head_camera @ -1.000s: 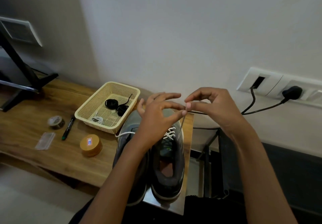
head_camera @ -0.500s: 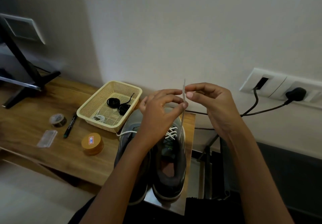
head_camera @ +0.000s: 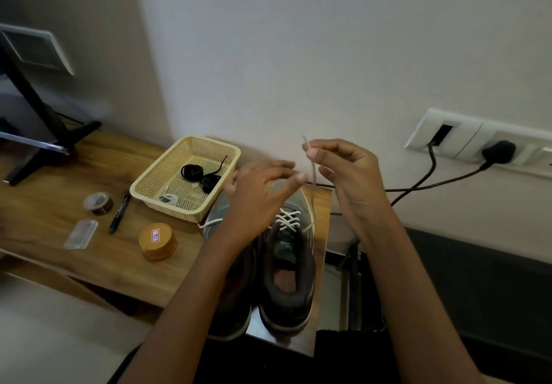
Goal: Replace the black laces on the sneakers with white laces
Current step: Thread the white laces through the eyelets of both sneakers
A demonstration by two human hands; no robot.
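Wooden desk (head_camera: 44, 219) — right fingers (head_camera: 324, 145) pinch thin white lace (head_camera: 312, 171), left fingers (head_camera: 277, 165) spread loose.

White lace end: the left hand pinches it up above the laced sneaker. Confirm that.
Not right. The head view shows the right hand pinching the white lace end up above the laced sneaker. The left hand hovers beside it with its fingers spread.
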